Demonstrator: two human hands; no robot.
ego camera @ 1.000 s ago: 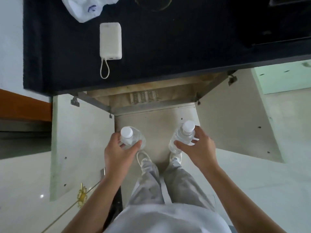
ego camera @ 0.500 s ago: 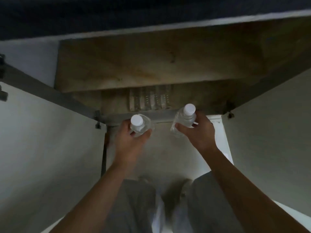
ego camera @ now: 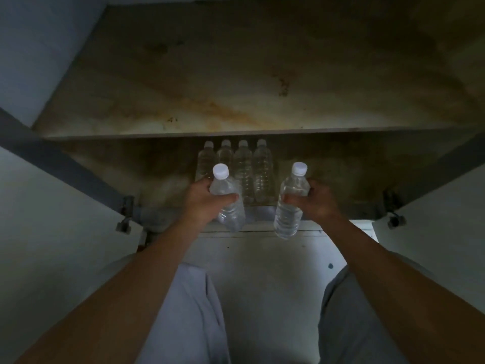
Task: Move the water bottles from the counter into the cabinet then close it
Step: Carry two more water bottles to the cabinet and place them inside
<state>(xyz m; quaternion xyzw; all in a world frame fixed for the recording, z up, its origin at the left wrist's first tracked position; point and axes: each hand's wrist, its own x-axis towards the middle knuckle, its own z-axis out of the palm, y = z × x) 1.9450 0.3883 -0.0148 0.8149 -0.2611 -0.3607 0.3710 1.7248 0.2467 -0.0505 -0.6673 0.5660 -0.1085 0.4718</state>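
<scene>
My left hand (ego camera: 204, 199) grips a clear water bottle (ego camera: 227, 206) with a white cap, held upright just in front of the open cabinet. My right hand (ego camera: 316, 203) grips a second clear water bottle (ego camera: 288, 206) the same way, a little to the right. Both bottles hang above the cabinet's front edge (ego camera: 262, 224). Behind them, several water bottles (ego camera: 244, 169) stand in a row on the lower cabinet floor, under a stained shelf (ego camera: 236, 88).
The cabinet's left door (ego camera: 52, 219) and right door (ego camera: 446, 206) stand swung open on either side of me. Hinges (ego camera: 126, 211) show at the frame. My knees in grey trousers (ego camera: 191, 311) sit low over the white floor (ego camera: 262, 271).
I have crouched down and moved closer to the cabinet. The counter top has left the view, and both hands have carried their bottles forward to the cabinet's mouth.
</scene>
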